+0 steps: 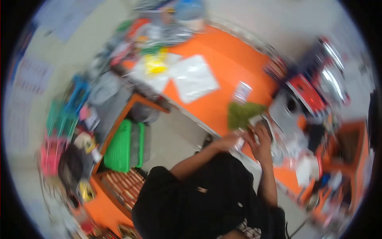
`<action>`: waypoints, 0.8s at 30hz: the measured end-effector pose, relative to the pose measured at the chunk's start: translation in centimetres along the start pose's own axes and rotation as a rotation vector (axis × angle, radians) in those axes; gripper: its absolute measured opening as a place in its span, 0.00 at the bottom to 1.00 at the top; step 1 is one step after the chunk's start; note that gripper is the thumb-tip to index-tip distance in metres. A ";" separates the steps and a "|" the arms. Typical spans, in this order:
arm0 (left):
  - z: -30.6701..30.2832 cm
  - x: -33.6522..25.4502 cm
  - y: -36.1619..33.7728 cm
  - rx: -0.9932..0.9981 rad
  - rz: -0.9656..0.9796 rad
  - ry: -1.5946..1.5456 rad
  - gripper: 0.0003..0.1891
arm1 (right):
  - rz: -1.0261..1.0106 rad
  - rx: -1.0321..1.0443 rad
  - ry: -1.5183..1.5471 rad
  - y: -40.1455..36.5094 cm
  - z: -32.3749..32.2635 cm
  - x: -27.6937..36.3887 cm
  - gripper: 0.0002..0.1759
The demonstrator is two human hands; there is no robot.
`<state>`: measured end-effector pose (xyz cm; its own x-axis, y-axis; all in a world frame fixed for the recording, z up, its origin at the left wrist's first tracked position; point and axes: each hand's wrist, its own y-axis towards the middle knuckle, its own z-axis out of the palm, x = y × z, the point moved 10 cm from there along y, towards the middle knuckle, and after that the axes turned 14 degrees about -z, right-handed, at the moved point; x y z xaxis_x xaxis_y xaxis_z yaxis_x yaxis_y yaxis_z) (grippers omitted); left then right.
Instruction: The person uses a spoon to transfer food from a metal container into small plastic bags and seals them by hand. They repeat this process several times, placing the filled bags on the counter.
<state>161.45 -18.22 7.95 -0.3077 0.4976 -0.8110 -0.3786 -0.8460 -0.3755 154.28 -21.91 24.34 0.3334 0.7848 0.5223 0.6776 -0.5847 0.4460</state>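
**Two bare hands close together at the edge of an orange tabletop**

The left hand [229,141] and right hand [260,141] meet at the near edge of a smooth, flat orange table [238,47], fingertips almost together. The left fingers are bent inward beside a small, whitish, glossy piece [239,144], which lies at their tips; blur hides whether they pinch it. The right fingers are curved and slightly parted, arched against a flat, dark object [269,126] with a pale edge; whether they grip it or only touch it cannot be told.

Just beyond the fingertips lies a soft, fuzzy, olive-green cloth [240,115], its outline irregular. Past the cloth, farther from the fingers, is a small, whitish, rectangular packet [242,92]. Well beyond the left fingers, toward the left, spreads a thin, shiny, translucent sheet [195,77] with straight edges, and past it a crumpled yellow packet [155,63].

To the right of the right fingers sits crinkled clear plastic [292,143]; farther out, beyond these fingers, are a grey box [283,107] with a dark round opening and a red rectangular box [306,93]. Well to the left of the left fingers, below table level, stands a ribbed, bright green plastic basket [118,147].
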 end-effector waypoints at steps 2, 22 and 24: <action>1.5 2.2 0.3 0.170 0.033 -0.215 0.18 | 0.133 0.129 0.260 -1.3 2.5 -1.8 0.10; 1.6 -5.9 -5.0 -0.362 0.414 0.531 0.13 | 0.239 0.065 0.567 -3.7 2.2 -6.0 0.10; 2.0 -5.8 -4.8 -0.317 0.296 0.572 0.11 | 0.232 0.094 0.540 -3.5 2.2 -4.8 0.11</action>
<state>163.34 -16.64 15.34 0.1807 0.1342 -0.9743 -0.0512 -0.9880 -0.1455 151.74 -23.26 18.70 0.1157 0.4087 0.9053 0.6904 -0.6884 0.2225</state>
